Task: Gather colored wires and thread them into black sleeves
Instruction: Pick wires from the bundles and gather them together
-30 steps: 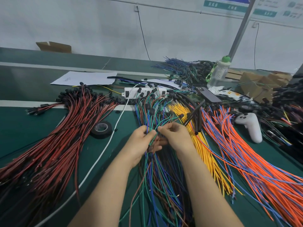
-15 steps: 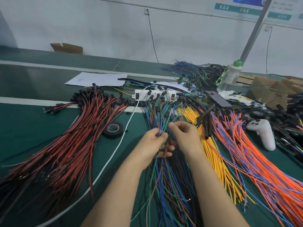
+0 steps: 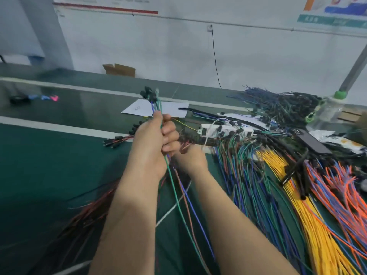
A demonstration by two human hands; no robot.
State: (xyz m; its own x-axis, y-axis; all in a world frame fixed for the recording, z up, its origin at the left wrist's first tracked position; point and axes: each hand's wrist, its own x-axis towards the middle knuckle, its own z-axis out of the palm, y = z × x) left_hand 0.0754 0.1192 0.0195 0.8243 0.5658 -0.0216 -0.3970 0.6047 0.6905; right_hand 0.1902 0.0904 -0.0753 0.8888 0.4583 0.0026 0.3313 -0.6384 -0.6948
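My left hand (image 3: pixel 153 143) is raised above the green table and grips a few colored wires (image 3: pixel 178 205), green, blue and brown. Their black connector ends (image 3: pixel 148 93) stick up above my fist, and the loose lengths hang down between my forearms. My right hand (image 3: pixel 190 159) sits just below and behind the left, its fingers curled in at the same wires and partly hidden. Black sleeves (image 3: pixel 294 171) lie across the yellow wire bundle (image 3: pixel 309 205) to the right. A blue-green wire pile (image 3: pixel 244 165) lies beside my right arm.
Orange and blue wires (image 3: pixel 341 187) fan out at far right, and red wires (image 3: pixel 89 215) lie at lower left. Behind my hands are a white power strip (image 3: pixel 222 132), a paper sheet (image 3: pixel 139 108), a dark phone (image 3: pixel 311 141) and a bottle (image 3: pixel 333 108). A white cable (image 3: pixel 170 211) crosses the mat.
My left hand has lifted a few wires up out of the blue-green pile, and the right hand has followed underneath. The view has swung left and upward.
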